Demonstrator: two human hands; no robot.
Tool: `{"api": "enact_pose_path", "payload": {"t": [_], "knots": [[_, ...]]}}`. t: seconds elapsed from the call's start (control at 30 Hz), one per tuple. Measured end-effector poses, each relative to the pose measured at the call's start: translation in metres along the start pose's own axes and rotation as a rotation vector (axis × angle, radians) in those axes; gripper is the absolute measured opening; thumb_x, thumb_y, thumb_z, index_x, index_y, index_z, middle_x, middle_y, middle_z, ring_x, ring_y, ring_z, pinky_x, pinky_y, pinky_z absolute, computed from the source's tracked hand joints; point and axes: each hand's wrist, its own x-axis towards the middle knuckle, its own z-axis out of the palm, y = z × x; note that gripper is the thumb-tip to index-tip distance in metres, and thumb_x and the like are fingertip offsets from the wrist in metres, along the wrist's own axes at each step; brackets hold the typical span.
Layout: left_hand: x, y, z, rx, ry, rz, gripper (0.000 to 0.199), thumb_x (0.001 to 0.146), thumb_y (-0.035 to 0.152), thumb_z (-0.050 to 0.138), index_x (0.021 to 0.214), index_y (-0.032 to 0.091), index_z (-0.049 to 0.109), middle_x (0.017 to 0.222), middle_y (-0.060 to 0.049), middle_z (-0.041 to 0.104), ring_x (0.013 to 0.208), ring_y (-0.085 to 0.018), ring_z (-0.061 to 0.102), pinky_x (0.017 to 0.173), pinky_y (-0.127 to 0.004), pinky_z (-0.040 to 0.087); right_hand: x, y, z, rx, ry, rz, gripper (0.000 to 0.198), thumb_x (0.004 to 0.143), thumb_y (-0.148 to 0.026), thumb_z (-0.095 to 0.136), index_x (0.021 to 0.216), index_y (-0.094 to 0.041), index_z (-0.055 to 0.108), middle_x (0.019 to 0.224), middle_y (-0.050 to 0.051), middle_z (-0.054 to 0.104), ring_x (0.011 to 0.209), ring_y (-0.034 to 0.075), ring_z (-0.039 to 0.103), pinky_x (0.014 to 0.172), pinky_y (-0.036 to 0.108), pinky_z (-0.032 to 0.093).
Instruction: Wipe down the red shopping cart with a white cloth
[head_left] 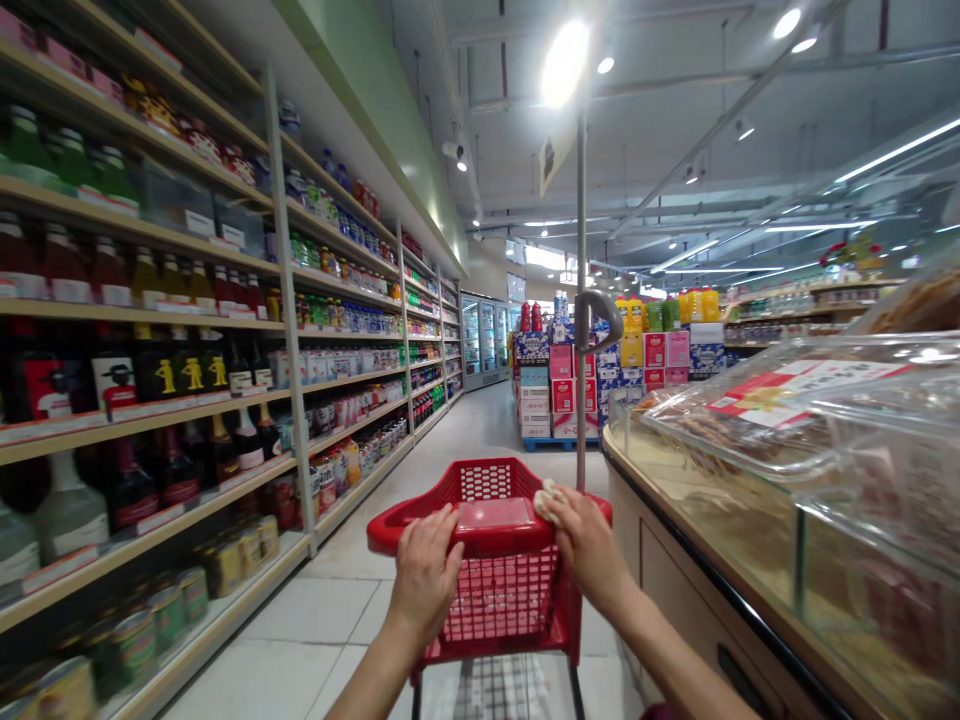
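Observation:
A red plastic shopping cart [495,600] stands right in front of me. My left hand [426,565] lies over the left part of its handle [510,541], fingers curled forward over the bar. On the right part of the same bar rests my right hand [581,540], also curled over it. A small crumpled whitish wad, perhaps tissue [550,500], sticks out by the right hand's fingers. A pinkish panel [496,513] sits in the middle of the handle. From the cart's right side rises a grey pole [581,200] with a hook-shaped grip [598,322].
Tall shelves [300,370] of bottles, cans and jars line the left. Close on the right runs a glass-sided counter [720,560] with packaged food in clear trays [750,400]. Stacked boxes [564,394] stand on a blue pallet [540,443] ahead; glass-door fridges [486,338] stand farther back.

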Motion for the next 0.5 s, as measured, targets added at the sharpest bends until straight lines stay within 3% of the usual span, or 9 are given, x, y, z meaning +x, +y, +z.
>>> {"api": "enact_pose_path", "payload": {"t": [0.07,0.13,0.27,0.33,0.4,0.5], "knots": [[0.0,0.001,0.0,-0.011,0.009,-0.005,0.034,0.081,0.024,0.036,0.112,0.018,0.049,0.112,-0.008,0.058,0.102,-0.02,0.052,0.09,-0.041,0.036,-0.001,0.015,-0.007,-0.056,0.031,0.104,0.031,0.077,-0.014,0.039,0.1,-0.019,0.061,0.109,0.011,0.058,0.103,0.024,0.051,0.086,0.047,0.043],[0.001,0.002,0.0,-0.016,0.019,-0.006,0.034,0.081,0.024,0.037,0.111,0.017,0.05,0.112,-0.008,0.058,0.102,-0.021,0.052,0.089,-0.042,0.036,0.0,0.012,-0.006,-0.068,0.037,0.147,0.032,0.077,-0.013,0.039,0.1,-0.018,0.06,0.11,0.012,0.057,0.104,0.024,0.051,0.088,0.048,0.041],[0.003,0.004,0.002,-0.023,0.019,-0.01,0.033,0.081,0.023,0.037,0.11,0.018,0.051,0.112,-0.008,0.058,0.101,-0.021,0.053,0.089,-0.042,0.036,0.005,-0.029,0.01,0.037,-0.005,-0.027,0.035,0.077,-0.011,0.039,0.106,-0.019,0.058,0.121,0.011,0.05,0.114,0.022,0.044,0.095,0.045,0.036],[0.002,0.003,0.002,-0.029,0.018,-0.013,0.033,0.081,0.023,0.037,0.111,0.018,0.05,0.112,-0.008,0.058,0.101,-0.021,0.053,0.089,-0.041,0.036,0.007,-0.033,0.011,0.061,-0.019,-0.098,0.035,0.078,-0.011,0.04,0.105,-0.02,0.058,0.122,0.009,0.05,0.115,0.021,0.043,0.096,0.044,0.036],[0.002,0.002,0.002,-0.037,0.021,-0.01,0.033,0.081,0.024,0.038,0.111,0.018,0.05,0.112,-0.008,0.058,0.101,-0.02,0.053,0.089,-0.041,0.037,0.006,-0.017,0.005,0.042,0.002,-0.064,0.033,0.077,-0.012,0.04,0.102,-0.021,0.06,0.116,0.009,0.054,0.11,0.021,0.047,0.092,0.043,0.04],[0.002,0.001,0.004,-0.038,0.031,-0.009,0.033,0.081,0.025,0.037,0.11,0.018,0.051,0.112,-0.008,0.058,0.101,-0.02,0.053,0.089,-0.041,0.036,0.003,0.011,-0.006,-0.047,0.065,0.112,0.03,0.078,-0.015,0.04,0.098,-0.019,0.062,0.108,0.01,0.059,0.103,0.022,0.052,0.086,0.043,0.044]]}}
